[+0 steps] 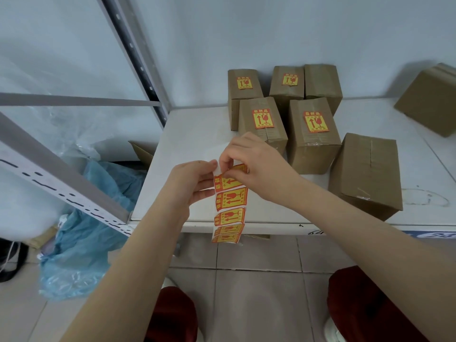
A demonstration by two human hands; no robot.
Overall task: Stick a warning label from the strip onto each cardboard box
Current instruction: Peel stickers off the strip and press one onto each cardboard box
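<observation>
A strip of red-and-yellow warning labels (230, 208) hangs down over the front edge of the white table (187, 149). My left hand (190, 182) pinches the strip's white backing at its top. My right hand (256, 164) pinches the edge of the top label (228, 180), which is partly lifted off the backing. Behind my hands stand several cardboard boxes; the front two (261, 124) (313, 137) and two at the back carry labels. A back right box (323, 82) and a larger box (367, 174) at the right show no label.
Another bare cardboard box (431, 99) lies tilted at the far right. A grey metal shelf frame (61, 174) slants across the left, with blue plastic bags (81, 243) on the tiled floor beneath. My knees in dark red show at the bottom.
</observation>
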